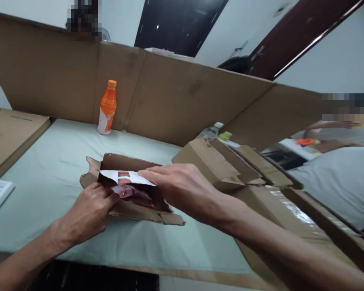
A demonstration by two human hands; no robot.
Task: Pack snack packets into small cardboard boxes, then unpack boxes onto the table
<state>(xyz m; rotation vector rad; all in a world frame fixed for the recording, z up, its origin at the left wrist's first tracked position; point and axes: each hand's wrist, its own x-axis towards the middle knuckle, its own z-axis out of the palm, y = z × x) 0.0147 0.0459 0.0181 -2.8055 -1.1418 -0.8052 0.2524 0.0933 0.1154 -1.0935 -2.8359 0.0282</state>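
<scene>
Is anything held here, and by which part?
The right hand holds the white printed packaging by its right end. The left hand is at its left end; whether it grips cannot be told.

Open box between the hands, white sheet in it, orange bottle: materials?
Open box: matte brown cardboard, likely corrugated; rough, uneven flap edges. White sheet: paper or plastic film, can't tell; smooth, thin, reddish patches. Orange bottle: probably plastic, slight sheen; moulded, contoured shape.
</scene>
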